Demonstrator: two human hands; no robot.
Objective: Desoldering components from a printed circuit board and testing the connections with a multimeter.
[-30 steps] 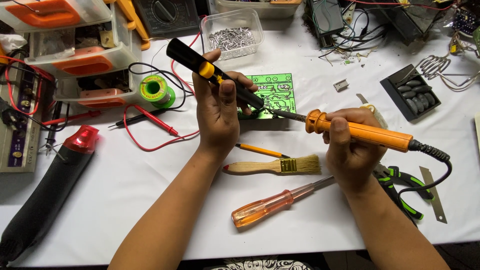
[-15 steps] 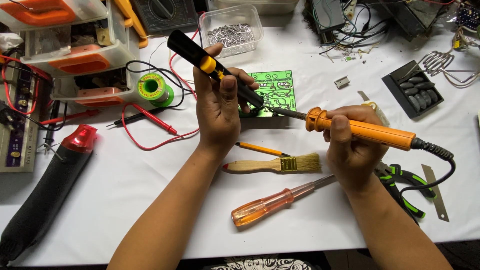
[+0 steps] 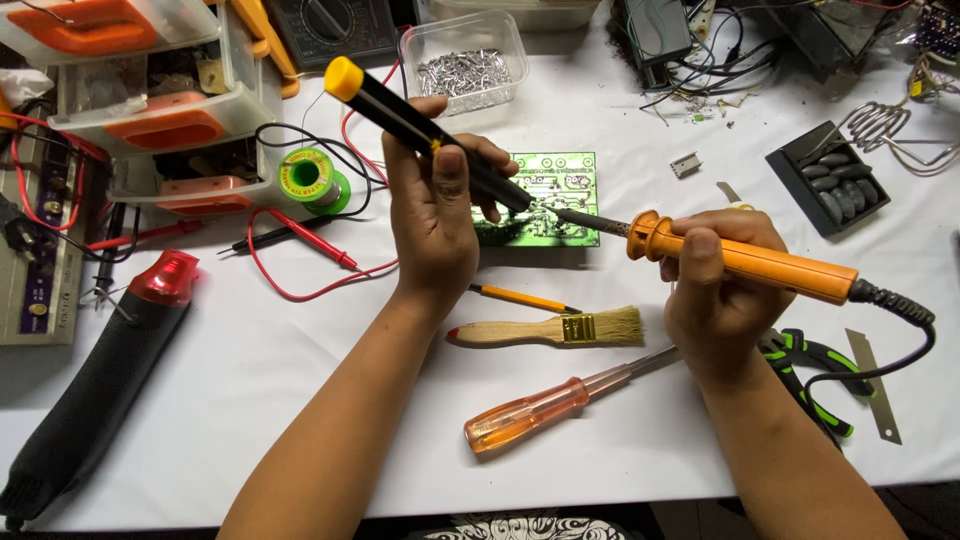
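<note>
Flat on white table (image 3: 250, 380), green printed circuit board (image 3: 560, 195), copper traces up, partly hidden behind left hand (image 3: 432, 215). Clamped in that hand: black desoldering pump with yellow cap (image 3: 400, 105), nozzle down on board. Clamped in right hand (image 3: 712, 300): orange-handled soldering iron (image 3: 745, 260), metal tip meeting board beside nozzle. Likely risk: scorched or lifted trace from lingering heat; board sliding, being unclamped; burnt fingertip near hot shaft. Just beside: wooden-handled brush (image 3: 545, 330), orange transparent-handled screwdriver (image 3: 545, 408), green solder spool (image 3: 310, 178).
</note>
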